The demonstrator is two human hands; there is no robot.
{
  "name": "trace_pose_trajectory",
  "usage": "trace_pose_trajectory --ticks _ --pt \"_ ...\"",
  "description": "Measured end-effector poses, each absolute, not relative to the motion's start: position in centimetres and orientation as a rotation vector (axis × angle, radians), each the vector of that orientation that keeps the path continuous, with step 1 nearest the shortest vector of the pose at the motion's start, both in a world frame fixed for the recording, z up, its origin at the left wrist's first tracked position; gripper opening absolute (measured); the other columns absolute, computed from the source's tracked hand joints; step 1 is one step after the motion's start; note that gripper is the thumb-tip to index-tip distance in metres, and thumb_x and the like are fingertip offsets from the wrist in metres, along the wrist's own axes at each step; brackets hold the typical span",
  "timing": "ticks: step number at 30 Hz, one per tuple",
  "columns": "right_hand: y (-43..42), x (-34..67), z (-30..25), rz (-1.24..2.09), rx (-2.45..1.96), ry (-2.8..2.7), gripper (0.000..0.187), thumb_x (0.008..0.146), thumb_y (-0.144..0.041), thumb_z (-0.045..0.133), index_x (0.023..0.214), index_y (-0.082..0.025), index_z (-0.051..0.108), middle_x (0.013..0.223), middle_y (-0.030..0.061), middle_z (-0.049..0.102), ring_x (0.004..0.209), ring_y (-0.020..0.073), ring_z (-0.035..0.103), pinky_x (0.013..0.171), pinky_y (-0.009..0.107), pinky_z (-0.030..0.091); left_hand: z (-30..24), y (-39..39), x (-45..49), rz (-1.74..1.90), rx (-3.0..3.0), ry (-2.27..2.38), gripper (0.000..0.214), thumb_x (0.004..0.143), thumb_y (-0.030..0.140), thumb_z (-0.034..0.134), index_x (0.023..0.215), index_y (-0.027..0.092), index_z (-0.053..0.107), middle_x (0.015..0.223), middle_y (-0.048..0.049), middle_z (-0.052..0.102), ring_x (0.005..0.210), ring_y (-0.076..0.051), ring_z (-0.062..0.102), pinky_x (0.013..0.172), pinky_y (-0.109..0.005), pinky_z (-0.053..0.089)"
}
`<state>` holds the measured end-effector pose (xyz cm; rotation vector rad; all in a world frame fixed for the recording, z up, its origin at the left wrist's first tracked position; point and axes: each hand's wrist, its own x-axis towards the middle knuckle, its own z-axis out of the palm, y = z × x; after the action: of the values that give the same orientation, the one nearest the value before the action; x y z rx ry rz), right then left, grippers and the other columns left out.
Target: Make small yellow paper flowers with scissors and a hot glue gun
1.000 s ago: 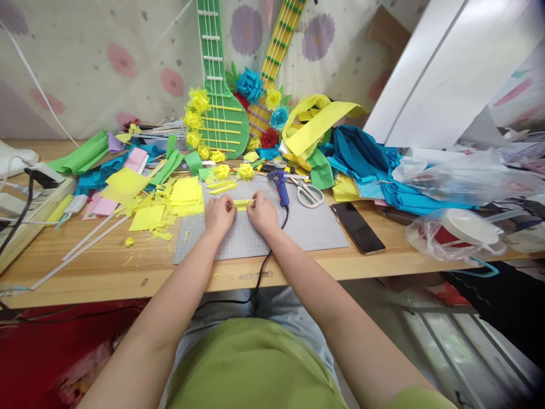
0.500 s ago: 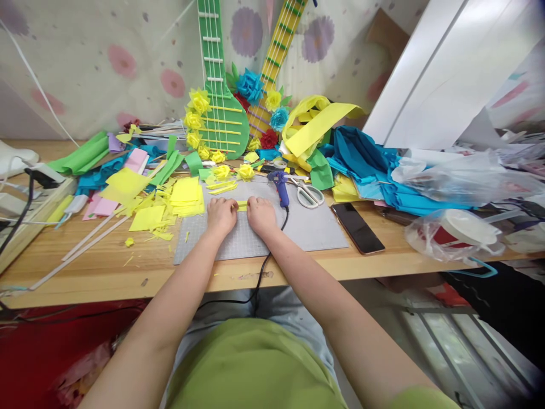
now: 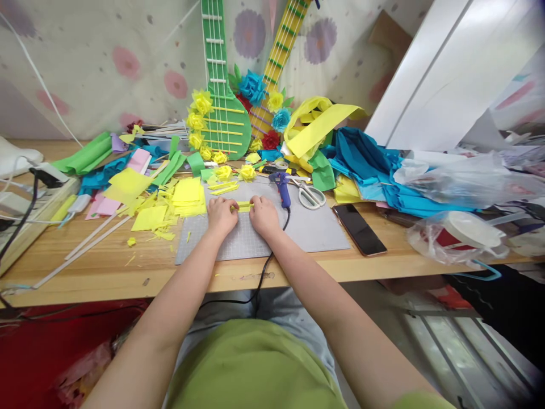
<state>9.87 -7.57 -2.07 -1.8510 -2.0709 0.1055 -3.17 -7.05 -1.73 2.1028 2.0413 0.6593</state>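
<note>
Between my two hands a narrow strip of yellow crepe paper (image 3: 244, 207) lies low over the grey cutting mat (image 3: 306, 233). My left hand (image 3: 221, 216) is closed on its left end, fingers curled inward. On the right end, my right hand (image 3: 264, 216) is closed in the same way. The fingertips are partly hidden by the backs of the hands. Just beyond are several thin yellow rolled strips (image 3: 223, 187). A purple glue gun (image 3: 281, 188) lies right of my right hand, beside white-handled scissors (image 3: 311, 197).
Yellow paper squares (image 3: 187, 196) are piled left of the mat. Decorated green (image 3: 227, 125) and yellow (image 3: 279, 51) paper instruments lean at the back. A phone (image 3: 359, 228), blue crepe paper (image 3: 361, 159) and a bagged cup (image 3: 457, 233) lie right. The glue gun's black cord (image 3: 264, 272) hangs over the table edge.
The view has shifted slightly. Both hands stay at the strip in nearly the same place, with only small finger movement; the strip between them shows a little more.
</note>
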Motion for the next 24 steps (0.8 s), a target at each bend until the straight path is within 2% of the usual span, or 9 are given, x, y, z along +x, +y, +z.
trace_pose_trajectory --ticks 4,10,13,16,19,24 --pt "-7.4 10.2 -2.2 0.143 -1.827 -2.054 0.027 0.086 -0.015 0.036 0.107 -0.02 0.052 0.103 0.0089 0.055 0.091 0.0211 0.054 0.075 0.031 0.04 -1.8 -7.0 -3.3 0.666 2.1 2.026 0.024 0.073 0.012 0.048 0.08 0.025 0.067 0.094 -0.0076 0.059 0.1 -0.029 0.045 0.086 -0.041 0.034" --pt "-7.2 10.4 -2.6 0.207 -1.824 -2.024 0.029 0.086 -0.013 0.034 0.109 -0.02 0.05 0.106 0.0093 0.053 0.091 0.0201 0.054 0.078 0.031 0.04 -2.0 -6.5 -4.1 0.766 2.027 1.983 0.028 0.07 0.006 0.046 0.085 0.023 0.061 0.09 -0.0045 0.062 0.095 -0.025 0.049 0.084 -0.037 0.037" --pt "-7.1 10.4 -2.7 0.223 -1.815 -2.001 0.03 0.085 -0.013 0.035 0.109 -0.02 0.051 0.106 0.009 0.053 0.091 0.0198 0.054 0.08 0.031 0.04 -2.0 -6.1 -4.1 0.869 1.943 2.014 0.026 0.074 0.011 0.045 0.093 0.022 0.06 0.096 -0.0043 0.063 0.098 -0.022 0.05 0.089 -0.035 0.036" --pt "-7.1 10.4 -2.7 0.236 -1.805 -1.964 0.029 0.084 -0.013 0.035 0.108 -0.019 0.051 0.107 0.0094 0.053 0.09 0.0196 0.054 0.08 0.032 0.04 -1.9 -5.9 -3.5 0.834 1.904 2.103 0.025 0.083 0.03 0.043 0.095 0.021 0.063 0.103 -0.0092 0.061 0.106 -0.027 0.047 0.092 -0.04 0.034" --pt "-7.0 10.4 -2.7 0.264 -1.798 -1.928 0.028 0.084 -0.015 0.035 0.108 -0.019 0.051 0.107 0.0093 0.053 0.089 0.0197 0.055 0.079 0.032 0.042 -1.8 -6.0 -3.1 0.745 1.915 2.139 0.03 0.08 0.044 0.049 0.091 0.022 0.065 0.105 -0.0117 0.059 0.108 -0.031 0.045 0.091 -0.043 0.034" --pt "-7.1 10.6 -2.6 0.345 -1.75 -1.874 0.031 0.081 -0.017 0.042 0.11 -0.02 0.051 0.11 0.0078 0.052 0.091 0.0192 0.056 0.079 0.031 0.044 -1.9 -6.0 -3.6 0.748 1.97 1.994 0.016 0.073 0.033 0.059 0.084 0.022 0.064 0.097 -0.0057 0.063 0.099 -0.025 0.05 0.089 -0.039 0.035"
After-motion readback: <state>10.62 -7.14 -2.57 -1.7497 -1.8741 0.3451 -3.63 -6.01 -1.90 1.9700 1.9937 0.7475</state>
